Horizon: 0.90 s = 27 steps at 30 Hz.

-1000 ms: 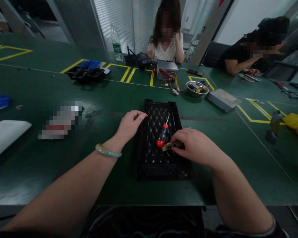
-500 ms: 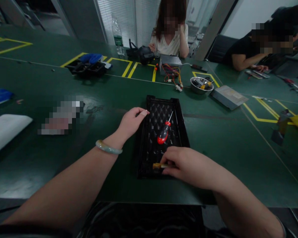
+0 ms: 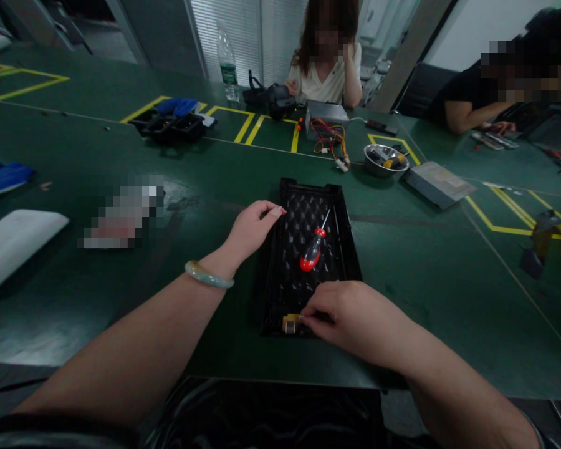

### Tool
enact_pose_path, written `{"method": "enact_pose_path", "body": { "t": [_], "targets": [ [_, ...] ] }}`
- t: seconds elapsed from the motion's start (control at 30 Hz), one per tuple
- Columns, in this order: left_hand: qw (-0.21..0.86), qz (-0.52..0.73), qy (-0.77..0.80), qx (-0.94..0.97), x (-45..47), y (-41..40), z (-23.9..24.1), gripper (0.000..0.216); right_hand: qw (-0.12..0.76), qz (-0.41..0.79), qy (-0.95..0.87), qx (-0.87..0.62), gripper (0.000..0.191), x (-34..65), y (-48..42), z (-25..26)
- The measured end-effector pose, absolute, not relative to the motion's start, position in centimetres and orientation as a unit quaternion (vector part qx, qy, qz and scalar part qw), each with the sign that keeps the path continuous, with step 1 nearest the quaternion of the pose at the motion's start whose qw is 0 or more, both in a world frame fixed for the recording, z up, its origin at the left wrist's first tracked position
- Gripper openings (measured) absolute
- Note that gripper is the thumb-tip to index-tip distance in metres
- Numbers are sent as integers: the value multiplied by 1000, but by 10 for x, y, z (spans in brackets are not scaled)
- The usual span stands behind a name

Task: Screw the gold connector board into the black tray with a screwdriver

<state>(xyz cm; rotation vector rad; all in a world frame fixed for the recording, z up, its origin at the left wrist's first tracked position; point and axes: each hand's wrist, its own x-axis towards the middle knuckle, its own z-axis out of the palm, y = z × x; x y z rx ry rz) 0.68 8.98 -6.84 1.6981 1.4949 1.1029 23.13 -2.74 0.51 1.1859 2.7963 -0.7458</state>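
Observation:
A black tray-like panel with raised edges and a dimpled inside lies lengthwise before me. My left hand has its thumb and fingertips on the left rim of this panel. Between the fingertips of my right hand is a small yellow part with a silvery block on it, over the panel's near end. What these fingertips cover of the part is hidden. A screwdriver with a red and dark handle rests inside the panel, its shaft pointing away from me.
Beyond the panel stand a metal bowl with small items, a flat grey metal piece and a metal box with coloured wires. A black organiser and a bottle are farther left. Two people sit across the table.
My right hand has turned the yellow part so its silvery block shows, and moved it slightly toward me. The left hand stays at the rim. The whole view has shifted a little.

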Motion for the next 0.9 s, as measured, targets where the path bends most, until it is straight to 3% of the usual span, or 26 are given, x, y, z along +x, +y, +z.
{"method": "enact_pose_path", "body": {
  "t": [0.47,0.9],
  "targets": [
    [305,416,563,646,7,88,-67,27,26,-151,923,354,16,225,-32,1],
    [305,409,568,646,7,88,-67,27,39,-155,927,338,20,227,-29,1]
  ]
}}
